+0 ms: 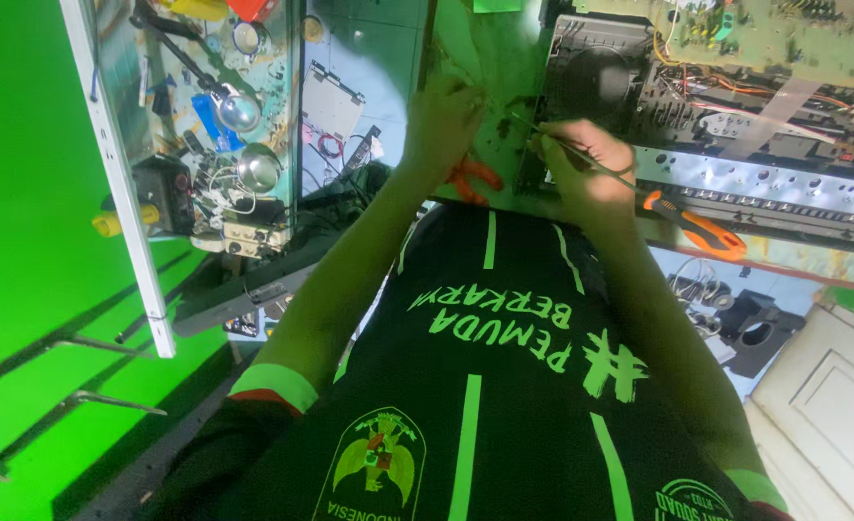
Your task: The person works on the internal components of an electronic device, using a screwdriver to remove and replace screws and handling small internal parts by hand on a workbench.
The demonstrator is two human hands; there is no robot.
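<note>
At twelve o'clock from the chest, on the bench edge, the right hand [586, 164] pinches a thin metal probe [581, 154] — fingers closed round its mid-shaft, tip toward eleven o'clock. The left hand [441, 121] rests curled at ten o'clock; whether it grips anything I cannot tell. The probe looks light, stiff, slippery — best held mid-shaft beside the fragile open chassis [601, 77].

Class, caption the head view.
Right hand holds a thin tool beside an opened chassis; left hand rests on the bench.
</note>
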